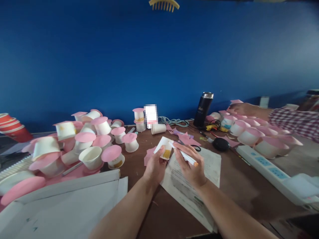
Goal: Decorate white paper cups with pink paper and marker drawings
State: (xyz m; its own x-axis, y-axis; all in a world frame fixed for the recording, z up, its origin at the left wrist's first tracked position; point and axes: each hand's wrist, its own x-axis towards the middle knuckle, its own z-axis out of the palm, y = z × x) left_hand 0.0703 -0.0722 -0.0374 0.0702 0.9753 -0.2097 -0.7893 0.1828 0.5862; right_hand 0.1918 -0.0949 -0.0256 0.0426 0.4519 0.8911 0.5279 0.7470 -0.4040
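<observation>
In the middle of the head view, my left hand (156, 167) is closed around a small white paper cup (163, 147) with a yellow print, held tilted above the table. My right hand (190, 164) grips a white pen-like stick (188, 158) with an orange end, perhaps a marker. Its other end points at the cup's edge; whether it touches I cannot tell. Below my right hand lies a printed sheet of paper (209, 166). Pink paper (149, 156) shows beside my left hand. Scissors (196, 148) lie partly hidden behind my right hand.
Several paper cups with pink discs (84, 137) crowd the left side, behind a white cardboard box (74, 205). A black bottle (203, 109) stands by the blue wall. To the right are a power strip (266, 169), more pink-topped cups (249, 134) and another person's hand (240, 109).
</observation>
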